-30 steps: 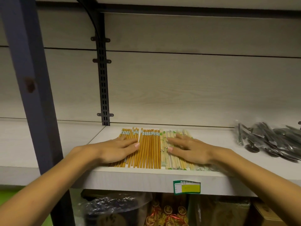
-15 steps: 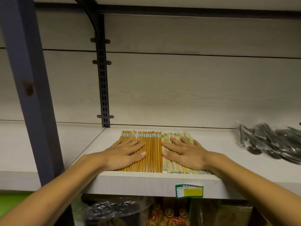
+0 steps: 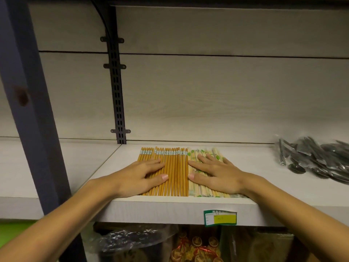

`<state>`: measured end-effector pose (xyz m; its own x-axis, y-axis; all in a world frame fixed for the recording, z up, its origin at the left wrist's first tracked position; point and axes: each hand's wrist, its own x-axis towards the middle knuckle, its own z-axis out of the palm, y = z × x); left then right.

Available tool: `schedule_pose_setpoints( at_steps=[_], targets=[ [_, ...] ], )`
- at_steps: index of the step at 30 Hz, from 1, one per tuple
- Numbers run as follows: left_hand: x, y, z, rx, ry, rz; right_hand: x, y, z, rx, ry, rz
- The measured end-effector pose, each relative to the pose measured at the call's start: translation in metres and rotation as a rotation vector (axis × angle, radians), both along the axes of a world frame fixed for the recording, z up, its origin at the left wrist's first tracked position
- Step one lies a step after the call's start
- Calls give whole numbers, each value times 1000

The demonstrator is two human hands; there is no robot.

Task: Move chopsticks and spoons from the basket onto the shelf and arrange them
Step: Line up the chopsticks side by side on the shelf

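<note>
Left hand [image 3: 140, 177] lies flat, fingers straight, on the brown chopsticks [image 3: 174, 173]; right hand [image 3: 215, 175] likewise on the pale wrapped chopsticks [image 3: 198, 190]. Uneven sideways pressure could roll the near ends off the shelf [image 3: 170, 208] edge.

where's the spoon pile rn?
Head view, far right: the bagged spoons lie on the shelf, well right of the right hand and pale chopsticks.

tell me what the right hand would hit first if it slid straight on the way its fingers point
Probably the orange-brown chopsticks: the right hand lies flat on the pale wrapped chopsticks, fingers angled left and back toward them.
</note>
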<state>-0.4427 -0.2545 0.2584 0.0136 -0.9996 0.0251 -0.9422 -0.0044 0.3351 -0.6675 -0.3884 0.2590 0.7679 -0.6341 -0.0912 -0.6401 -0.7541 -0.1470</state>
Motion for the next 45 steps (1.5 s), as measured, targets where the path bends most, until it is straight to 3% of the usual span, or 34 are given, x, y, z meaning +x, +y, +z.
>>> schedule_pose_setpoints(
  at_steps=[6,12,30,40,45],
  targets=[
    [-1,-5,3,-150,-104,-36,-1,3,3,0,7,8],
    [-13,-16,-2,152,-204,-48,0,3,1,-37,64,22],
    [-12,-15,3,189,-234,-63,0,8,4,-18,91,-4],
    [-15,-10,15,152,-202,-78,-14,13,15,-182,-391,-63],
    [-22,-8,13,96,-182,-108,-34,-3,8,-89,-236,-217]
  ],
)
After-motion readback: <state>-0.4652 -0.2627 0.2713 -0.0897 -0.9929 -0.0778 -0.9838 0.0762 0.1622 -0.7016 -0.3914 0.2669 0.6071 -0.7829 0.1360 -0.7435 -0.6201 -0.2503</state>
